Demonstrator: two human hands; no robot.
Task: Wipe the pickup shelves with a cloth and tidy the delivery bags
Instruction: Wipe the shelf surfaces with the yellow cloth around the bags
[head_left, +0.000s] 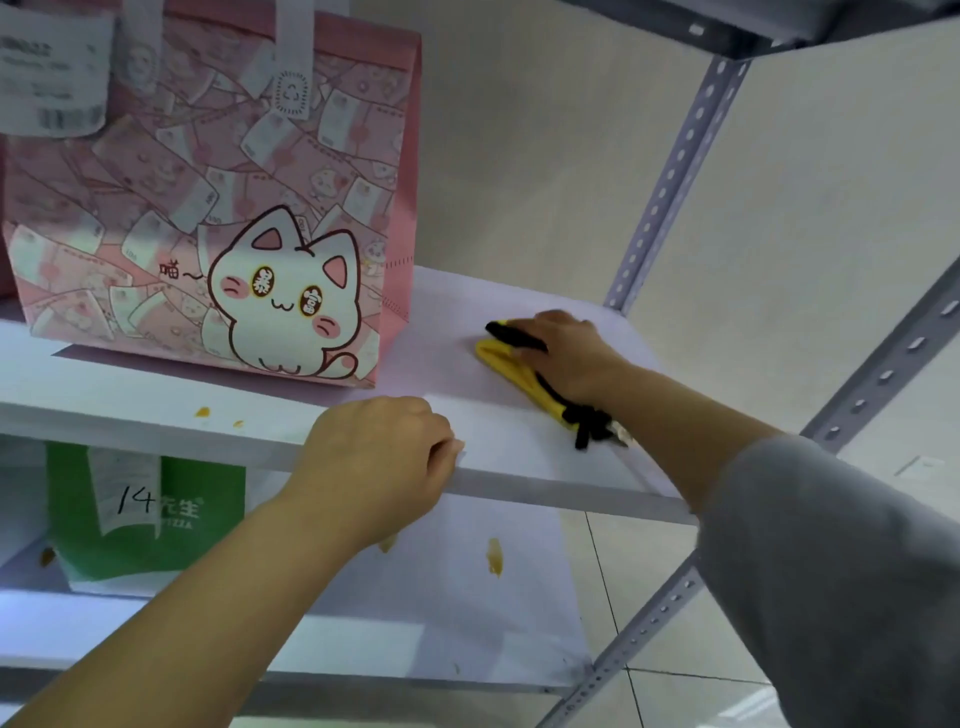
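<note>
Bags sit at the left: pink cat bag (208, 208) upper left, green bag (150, 525) lower left. Orange spots (202, 412) mark the upper shelf (519, 457) left of centre. At centre the left hand (374, 467) curls its fingers over that shelf's front edge. Right of centre the right hand (566, 358) presses the yellow cloth (506, 366) flat, fingers laid straight. Wiping seems early: those spots and the lower shelf's (467, 634) smears (493, 556) remain.
</note>
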